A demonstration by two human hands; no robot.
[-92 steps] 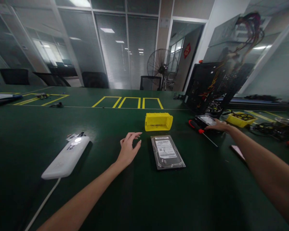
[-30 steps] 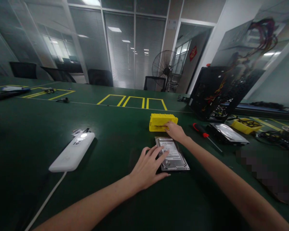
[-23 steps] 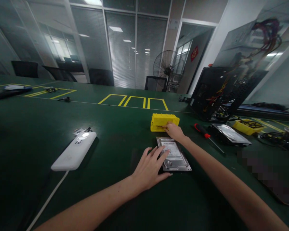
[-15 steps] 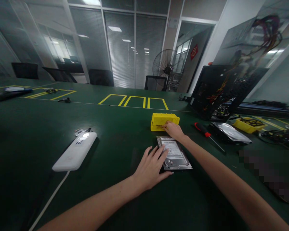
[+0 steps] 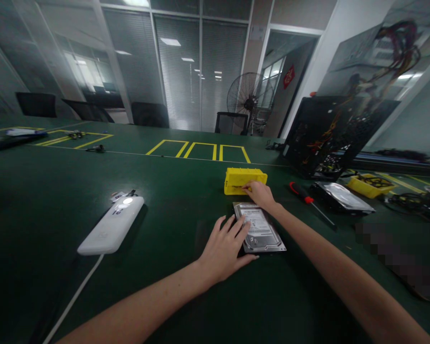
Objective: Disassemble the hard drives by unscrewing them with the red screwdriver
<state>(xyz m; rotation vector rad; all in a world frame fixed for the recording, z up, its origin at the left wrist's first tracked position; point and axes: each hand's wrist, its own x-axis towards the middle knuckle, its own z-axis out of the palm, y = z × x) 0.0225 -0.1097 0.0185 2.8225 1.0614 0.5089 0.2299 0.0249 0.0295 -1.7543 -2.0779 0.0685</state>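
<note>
Flat on the green table lies a silver hard drive [image 5: 263, 234], its white label facing up. My left hand [image 5: 227, 243] rests with spread fingers on the drive's left side. Beyond the drive stands a small yellow bin [image 5: 232, 174], its inside facing me. My right hand [image 5: 258, 193] reaches over the drive's far edge into the bin, thumb and fingertips pinched together. Whatever is between those fingertips is too small to make out. To the right of my right forearm lies a red and black screwdriver [image 5: 310, 200].
A second hard drive [image 5: 344, 197] lies right of the screwdriver, before an open black computer case [image 5: 308, 138]. Another yellow bin [image 5: 367, 187] and dark cables [image 5: 415, 205] sit farther right. On the left lies a white power bank [image 5: 112, 227] with a cable running toward me.
My right fingers have shifted very slightly inside the yellow bin. My left hand and the hard drive stay in place.
</note>
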